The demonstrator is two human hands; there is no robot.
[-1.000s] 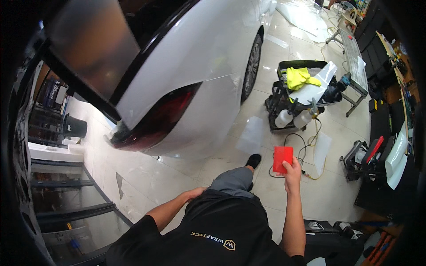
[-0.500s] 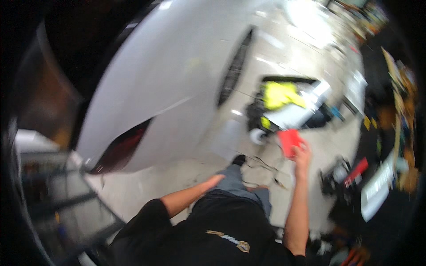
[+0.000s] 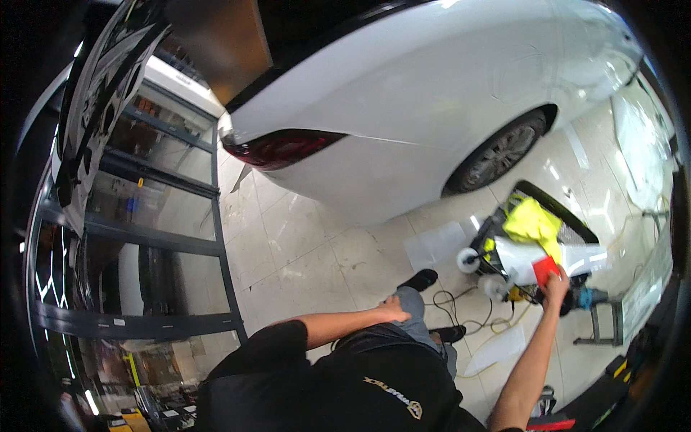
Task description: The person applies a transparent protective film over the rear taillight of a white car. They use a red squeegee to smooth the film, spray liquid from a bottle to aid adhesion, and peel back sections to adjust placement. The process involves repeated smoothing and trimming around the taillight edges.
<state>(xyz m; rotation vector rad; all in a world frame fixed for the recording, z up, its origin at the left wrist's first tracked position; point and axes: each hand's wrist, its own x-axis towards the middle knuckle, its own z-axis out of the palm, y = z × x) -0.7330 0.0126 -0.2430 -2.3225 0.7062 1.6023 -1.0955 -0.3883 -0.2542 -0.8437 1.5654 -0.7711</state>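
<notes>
In my right hand (image 3: pixel 554 286) is a flat red squeegee (image 3: pixel 545 270), pinched by one end and held out to the right. It is above a cart of supplies (image 3: pixel 586 229) with a yellow-green cloth (image 3: pixel 531 222) and white sheets (image 3: pixel 515 257) on it. My left hand (image 3: pixel 394 309) lies against my thigh beside the grey shorts, holding nothing that I can see. In front of me stands a white car (image 3: pixel 403 108), with its red tail light (image 3: pixel 284 149) and a rear wheel (image 3: pixel 500 155) showing. Neither hand touches the car.
Cables (image 3: pixel 461 306) loop over the tiled floor near my feet. A small step stool (image 3: pixel 603 324) stands right of the cart. Dark-framed glass doors (image 3: pixel 155 248) run along the left. Sheets of film lie on the floor, one (image 3: pixel 435 245) near the car.
My view has swung left and sharpened, bringing in the tail light and glass doors. My right hand still holds the red squeegee, out over the cart. My left hand stays at my thigh.
</notes>
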